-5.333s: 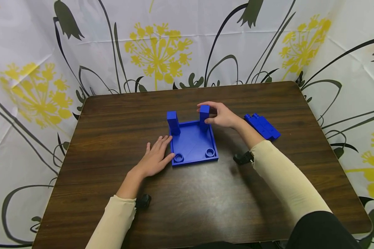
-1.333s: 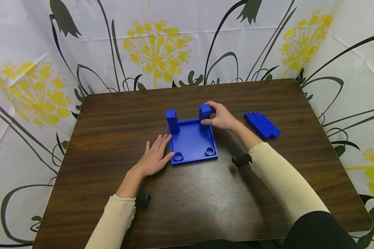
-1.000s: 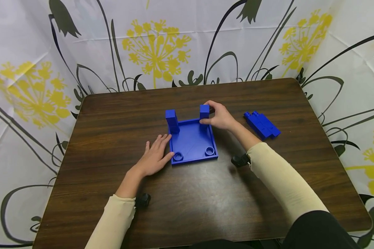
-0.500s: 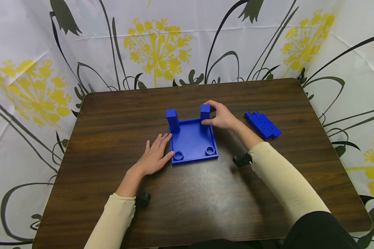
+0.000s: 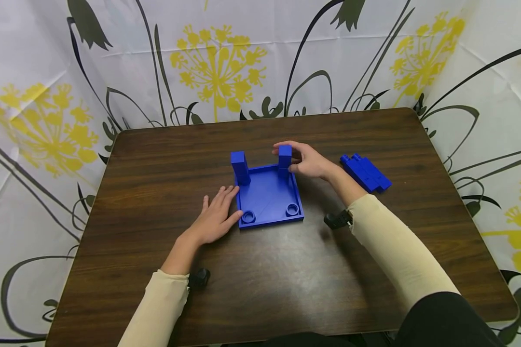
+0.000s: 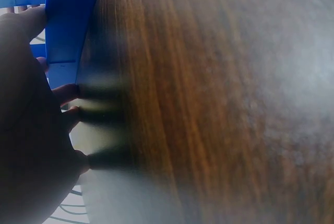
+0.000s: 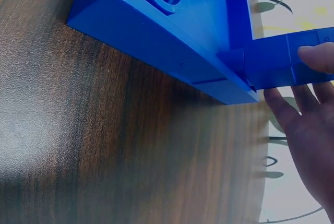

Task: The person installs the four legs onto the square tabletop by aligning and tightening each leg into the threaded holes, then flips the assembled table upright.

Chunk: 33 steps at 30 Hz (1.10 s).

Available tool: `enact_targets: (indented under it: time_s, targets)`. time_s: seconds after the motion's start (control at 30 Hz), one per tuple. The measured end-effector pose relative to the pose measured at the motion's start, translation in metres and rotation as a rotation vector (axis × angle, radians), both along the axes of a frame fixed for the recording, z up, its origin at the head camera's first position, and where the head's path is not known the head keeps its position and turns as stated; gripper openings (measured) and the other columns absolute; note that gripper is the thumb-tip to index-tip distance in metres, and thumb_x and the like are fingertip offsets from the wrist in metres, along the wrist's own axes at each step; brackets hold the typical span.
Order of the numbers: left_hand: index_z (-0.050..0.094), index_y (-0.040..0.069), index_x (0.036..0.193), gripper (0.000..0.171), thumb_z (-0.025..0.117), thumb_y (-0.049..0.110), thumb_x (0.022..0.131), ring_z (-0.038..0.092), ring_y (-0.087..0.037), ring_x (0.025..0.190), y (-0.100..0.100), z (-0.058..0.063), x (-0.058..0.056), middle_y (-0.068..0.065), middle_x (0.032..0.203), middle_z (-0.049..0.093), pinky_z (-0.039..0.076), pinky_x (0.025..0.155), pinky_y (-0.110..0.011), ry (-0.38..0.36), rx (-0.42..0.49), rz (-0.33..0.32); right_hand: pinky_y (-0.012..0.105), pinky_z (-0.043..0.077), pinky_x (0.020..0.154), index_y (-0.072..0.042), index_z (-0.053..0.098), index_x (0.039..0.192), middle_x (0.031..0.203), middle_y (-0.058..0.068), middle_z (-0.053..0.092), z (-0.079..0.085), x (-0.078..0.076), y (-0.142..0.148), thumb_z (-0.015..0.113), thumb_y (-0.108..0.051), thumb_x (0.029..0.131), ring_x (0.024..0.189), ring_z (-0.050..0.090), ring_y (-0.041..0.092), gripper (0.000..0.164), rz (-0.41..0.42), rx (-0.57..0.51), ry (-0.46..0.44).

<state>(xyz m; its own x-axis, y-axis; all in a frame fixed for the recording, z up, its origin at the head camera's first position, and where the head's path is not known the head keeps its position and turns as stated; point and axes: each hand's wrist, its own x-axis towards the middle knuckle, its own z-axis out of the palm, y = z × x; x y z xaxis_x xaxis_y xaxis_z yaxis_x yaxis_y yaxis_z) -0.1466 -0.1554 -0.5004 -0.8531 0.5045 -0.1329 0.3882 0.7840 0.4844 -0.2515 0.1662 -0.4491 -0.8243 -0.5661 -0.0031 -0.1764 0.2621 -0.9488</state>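
A square blue plastic base [image 5: 269, 195] with a raised rim lies on the wooden table. Two round sockets [image 5: 292, 210] show at its near corners. Tall blue square posts stand at its far corners, a left post [image 5: 240, 167] and a right post [image 5: 284, 156]. My left hand [image 5: 214, 219] lies with spread, straight fingers against the base's left side. Around the right post is my right hand [image 5: 310, 160], its fingers behind and its thumb at the right edge. In the right wrist view the thumb [image 7: 317, 57] overlaps the post's side, with fingers along the opposite side.
Loose blue posts [image 5: 365, 172] lie side by side on the table [image 5: 156, 159], right of the base and beyond my right forearm. A flowered cloth [image 5: 134, 62] hangs behind the table and along its sides.
My right hand has shifted on the right post: the thumb has slid from its front to its right edge, and fingers now reach out past it behind. My left hand and the base stay put.
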Motion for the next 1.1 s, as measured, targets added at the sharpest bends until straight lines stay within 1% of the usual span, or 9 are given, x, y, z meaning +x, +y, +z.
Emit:
enact_targets:
  time_s: [0.13,0.2,0.3,0.4,0.53,0.63,0.8,1.1]
  targets:
    - [0.014,0.017,0.159,0.069,0.041,0.048,0.103,0.004,-0.031,0.149,0.0009,0.0014,0.0004,-0.012,0.162,0.015,-0.002,0.108,-0.069,0.005,0.012,-0.002,0.048,0.035,0.108,-0.002,0.049,0.139,0.135,0.018,0.057,-0.0008,-0.0012,0.0004,0.058,0.015,0.084,0.128,0.051,0.026,0.059,0.001,-0.011,-0.012]
    - [0.014,0.017,0.159,0.069,0.041,0.048,0.103,0.004,-0.031,0.149,0.0011,0.0025,0.0002,-0.012,0.162,0.016,-0.002,0.109,-0.069,0.005,0.011,0.000,0.047,0.036,0.108,-0.001,0.051,0.137,0.135,0.020,0.056,-0.0006,-0.0017,0.0005,0.061,0.014,0.084,0.128,0.051,0.027,0.056,-0.005,-0.012,-0.016]
    - [0.015,0.017,0.159,0.069,0.041,0.049,0.103,0.005,-0.031,0.149,0.0011,0.0044,-0.0002,-0.012,0.162,0.016,-0.002,0.109,-0.069,0.006,0.011,0.003,0.048,0.037,0.107,-0.003,0.053,0.136,0.134,0.019,0.056,0.0000,-0.0022,0.0006,0.065,0.011,0.084,0.128,0.051,0.027,0.055,-0.019,0.004,-0.011]
    - [0.015,0.017,0.159,0.070,0.042,0.049,0.103,0.006,-0.033,0.149,0.0010,0.0046,-0.0005,-0.013,0.162,0.017,-0.001,0.108,-0.069,0.008,0.011,0.002,0.051,0.038,0.105,-0.004,0.053,0.135,0.134,0.016,0.057,0.0015,-0.0014,0.0003,0.068,0.007,0.084,0.127,0.051,0.029,0.054,-0.034,0.045,0.019]
    - [0.015,0.016,0.159,0.070,0.042,0.049,0.103,0.006,-0.033,0.149,0.0007,0.0034,-0.0002,-0.014,0.162,0.017,-0.001,0.108,-0.069,0.006,0.016,0.001,0.054,0.040,0.103,-0.001,0.054,0.133,0.133,0.017,0.056,0.0011,-0.0007,0.0001,0.072,0.003,0.084,0.125,0.051,0.033,0.053,-0.049,0.096,0.062]
    - [0.015,0.015,0.159,0.070,0.041,0.049,0.103,0.006,-0.033,0.149,0.0008,0.0031,-0.0002,-0.014,0.162,0.016,-0.001,0.108,-0.069,0.000,0.019,-0.002,0.054,0.041,0.102,0.000,0.054,0.131,0.129,0.017,0.058,-0.0003,-0.0003,-0.0002,0.073,0.000,0.084,0.122,0.053,0.033,0.051,-0.065,0.129,0.087]
    - [0.013,0.017,0.159,0.070,0.041,0.049,0.103,0.003,-0.032,0.149,0.0011,0.0035,-0.0006,-0.013,0.162,0.014,-0.003,0.108,-0.069,-0.010,0.004,-0.004,0.052,0.039,0.103,-0.001,0.054,0.127,0.120,0.016,0.061,-0.0003,0.0012,-0.0011,0.077,-0.006,0.083,0.116,0.055,0.031,0.050,-0.100,0.180,0.121]
    - [0.011,0.019,0.159,0.070,0.039,0.050,0.103,0.002,-0.028,0.150,0.0007,0.0030,-0.0001,-0.009,0.163,0.012,-0.003,0.110,-0.067,-0.019,-0.010,0.003,0.052,0.039,0.102,0.000,0.056,0.123,0.114,0.014,0.063,-0.0015,0.0016,-0.0042,0.081,-0.012,0.080,0.111,0.057,0.030,0.051,-0.148,0.205,0.137]
